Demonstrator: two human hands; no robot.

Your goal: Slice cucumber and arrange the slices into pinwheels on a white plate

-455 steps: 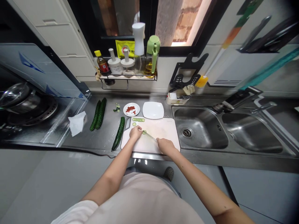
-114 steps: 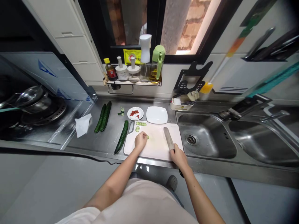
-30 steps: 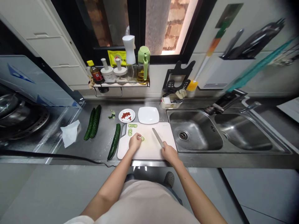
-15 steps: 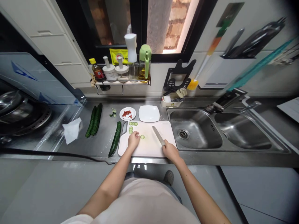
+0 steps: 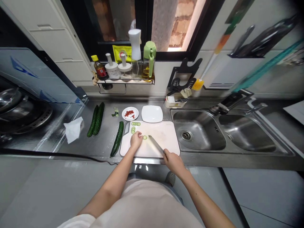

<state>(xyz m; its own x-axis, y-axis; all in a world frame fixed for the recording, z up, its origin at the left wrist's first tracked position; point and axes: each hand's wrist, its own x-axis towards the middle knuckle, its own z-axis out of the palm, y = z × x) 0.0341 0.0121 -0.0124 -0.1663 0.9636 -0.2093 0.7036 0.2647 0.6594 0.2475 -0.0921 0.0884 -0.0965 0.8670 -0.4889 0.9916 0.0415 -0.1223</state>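
3 whl cukes (image 5: 117, 139) | 2 plts (image 5: 152, 114) | 2 basins (image 5: 201, 136) | 2 hands (image 5: 136, 141)

Off-white T-shirt (image 5: 154, 205), plain front, soft folds. Short white sleeve (image 5: 79, 221) left of shirt front. Blue-grey trousers (image 5: 176, 193) show past shirt's far edge. Grey clog (image 5: 170, 178), holes on top, beyond shirt. Left hand (image 5: 136, 141), right hand (image 5: 173, 161) bare.

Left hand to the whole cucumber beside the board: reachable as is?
Probably yes: the left hand is over the cutting board, close by the cucumber, and nothing upright stands between them.
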